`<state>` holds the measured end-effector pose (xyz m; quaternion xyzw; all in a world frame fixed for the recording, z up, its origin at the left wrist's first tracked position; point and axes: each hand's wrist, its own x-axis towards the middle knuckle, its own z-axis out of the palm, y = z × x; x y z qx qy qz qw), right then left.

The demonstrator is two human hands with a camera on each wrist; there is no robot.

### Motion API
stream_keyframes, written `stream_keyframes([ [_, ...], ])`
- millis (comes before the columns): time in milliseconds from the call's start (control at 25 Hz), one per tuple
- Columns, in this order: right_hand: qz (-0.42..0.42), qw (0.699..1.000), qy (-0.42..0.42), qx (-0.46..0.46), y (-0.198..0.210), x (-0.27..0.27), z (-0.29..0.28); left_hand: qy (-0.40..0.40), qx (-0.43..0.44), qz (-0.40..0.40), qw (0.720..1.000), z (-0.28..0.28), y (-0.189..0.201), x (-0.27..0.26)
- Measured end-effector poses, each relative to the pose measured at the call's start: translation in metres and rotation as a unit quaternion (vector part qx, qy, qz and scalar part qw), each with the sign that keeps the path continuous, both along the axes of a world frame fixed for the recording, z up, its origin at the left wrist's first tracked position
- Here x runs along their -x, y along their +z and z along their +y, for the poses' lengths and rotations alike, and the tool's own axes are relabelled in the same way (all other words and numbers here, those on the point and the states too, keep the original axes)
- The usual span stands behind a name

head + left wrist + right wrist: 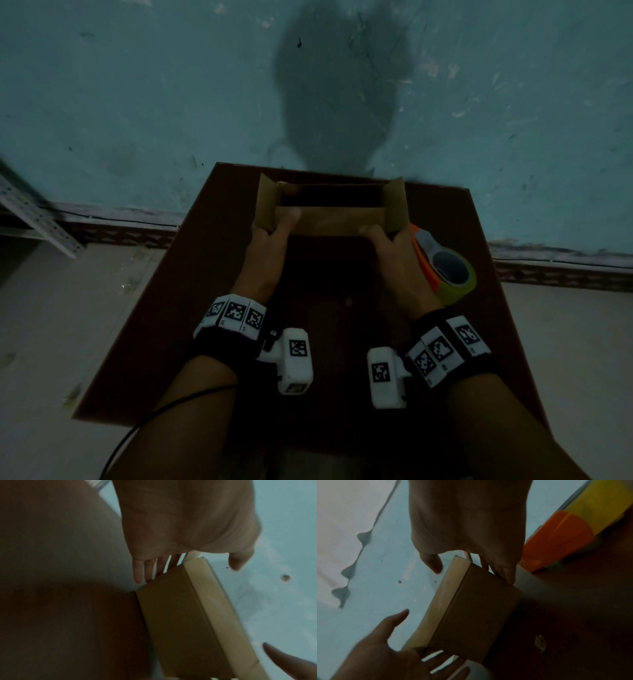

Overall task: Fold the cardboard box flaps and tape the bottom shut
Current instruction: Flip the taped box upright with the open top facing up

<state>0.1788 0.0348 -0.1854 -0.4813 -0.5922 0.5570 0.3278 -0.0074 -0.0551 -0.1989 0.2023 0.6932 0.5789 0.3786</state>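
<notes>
A brown cardboard box [329, 221] stands on the dark table [171, 308] with its open side up. The two side flaps stand upright and the near long flap is folded inward. My left hand [270, 233] is at the box's near left corner, thumb on the near flap, straight fingers [139, 572] along the left side. My right hand [387, 240] mirrors it at the near right corner, fingers [506, 574] flat against the right side. In the wrist views the box [180, 615] [476, 608] spans between both hands. The far flap is hidden.
An orange tape dispenser [445, 270] [556, 540] with a yellowish roll lies on the table just right of my right hand. The box sits near the table's far edge, by a blue-green wall [171, 85]. A metal frame [30, 212] stands at the left. A black cable [154, 421] hangs from my left arm.
</notes>
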Motion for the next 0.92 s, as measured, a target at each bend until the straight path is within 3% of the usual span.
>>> stream_keyframes([
  [320, 0.081, 0.990, -0.070, 0.095, 0.001, 0.006, 0.000, 0.089, 0.019, -0.105, 0.990, 0.003, 0.000, -0.004],
  [600, 0.051, 0.987, -0.073, 0.134, 0.002, 0.001, 0.000, 0.044, 0.004, -0.167, 0.985, 0.000, 0.003, 0.002],
  [800, -0.040, 0.996, -0.045, 0.070, -0.003, 0.001, 0.004, 0.002, 0.079, -0.045, 0.996, 0.003, 0.003, -0.006],
  [920, -0.065, 0.996, -0.036, 0.053, -0.004, 0.001, 0.004, -0.001, 0.076, 0.008, 0.997, 0.005, 0.002, -0.011],
])
